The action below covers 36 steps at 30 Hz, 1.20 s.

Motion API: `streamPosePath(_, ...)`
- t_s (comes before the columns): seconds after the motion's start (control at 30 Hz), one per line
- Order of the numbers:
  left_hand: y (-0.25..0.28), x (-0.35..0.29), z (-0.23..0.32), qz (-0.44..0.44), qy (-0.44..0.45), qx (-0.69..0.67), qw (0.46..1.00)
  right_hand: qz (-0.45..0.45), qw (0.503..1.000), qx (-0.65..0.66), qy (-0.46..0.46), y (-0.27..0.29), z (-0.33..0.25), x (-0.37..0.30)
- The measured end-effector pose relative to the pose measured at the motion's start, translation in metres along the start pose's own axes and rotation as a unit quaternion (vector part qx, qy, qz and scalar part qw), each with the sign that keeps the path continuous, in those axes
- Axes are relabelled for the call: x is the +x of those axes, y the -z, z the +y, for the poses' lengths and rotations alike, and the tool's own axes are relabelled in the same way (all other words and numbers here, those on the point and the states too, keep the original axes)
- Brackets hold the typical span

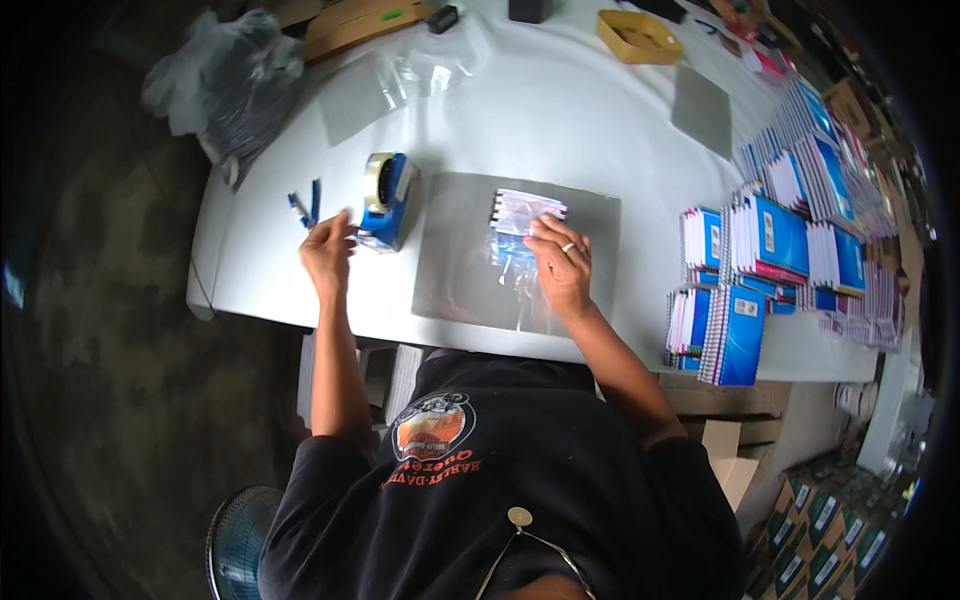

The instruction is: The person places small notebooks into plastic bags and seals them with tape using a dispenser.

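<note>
On a grey mat (455,290) in front of me lies a small pack of spiral-bound notebooks (517,212) in a clear plastic bag (512,270). My right hand (562,265), with a ring on one finger, holds the pack by its right side, the fingers bent over the plastic. Left of the mat stands a blue tape dispenser (400,205) with a roll of clear tape (378,182). My left hand (328,255) is just beside its near left side, thumb and fingers pinched together. Whatever is between those fingertips is too small to make out. A blue-handled tool (305,208) lies beyond that hand.
Stacks of blue-covered spiral notebooks (765,240) crowd the table's right side. A yellow tray (640,38) and a grey sheet (702,110) lie farther back. Clear plastic (430,75) lies at the far left, near a plastic bag (235,85). A fan (240,545) stands below left.
</note>
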State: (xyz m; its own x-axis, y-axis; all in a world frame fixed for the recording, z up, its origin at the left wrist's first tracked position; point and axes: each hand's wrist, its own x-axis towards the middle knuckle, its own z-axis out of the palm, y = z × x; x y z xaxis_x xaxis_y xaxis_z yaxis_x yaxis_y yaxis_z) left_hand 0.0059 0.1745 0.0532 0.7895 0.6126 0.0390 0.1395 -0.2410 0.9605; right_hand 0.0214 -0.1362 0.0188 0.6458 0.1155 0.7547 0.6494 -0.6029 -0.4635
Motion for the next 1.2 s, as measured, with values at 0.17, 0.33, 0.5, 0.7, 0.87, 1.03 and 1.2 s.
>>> streamPosePath(0.17, -0.118, -0.113, 0.082, -0.266, 0.154, -0.117, 0.944, -0.022, 1.0, 0.002, 0.008, 0.003, -0.002, -0.001)
streamPosePath(0.33, -0.123, -0.12, 0.045, -0.282, 0.197, -0.059, 0.937, -0.05, 0.999, -0.003, -0.006, 0.008, -0.011, 0.001)
streamPosePath(0.5, -0.131, -0.116, 0.028, -0.279, 0.137, -0.037, 0.95, -0.136, 0.989, -0.04, -0.036, 0.013, -0.009, 0.002)
streamPosePath(0.7, -0.124, -0.076, -0.059, -0.258, -0.102, 0.413, 0.867, -0.221, 0.972, -0.064, -0.043, 0.01, -0.022, 0.042)
streamPosePath(0.87, -0.119, -0.082, -0.042, -0.706, 0.07, 0.152, 0.688, -0.259, 0.954, -0.127, -0.082, -0.018, -0.004, 0.049)
streamPosePath(1.03, -0.115, -0.09, -0.031, -0.677, 0.224, -0.18, 0.677, -0.031, 0.952, 0.221, -0.211, 0.037, -0.016, 0.015)
streamPosePath(1.2, -0.142, -0.079, 0.005, -0.634, 0.026, -0.253, 0.731, 0.038, 0.945, 0.235, -0.225, 0.065, -0.021, -0.071)
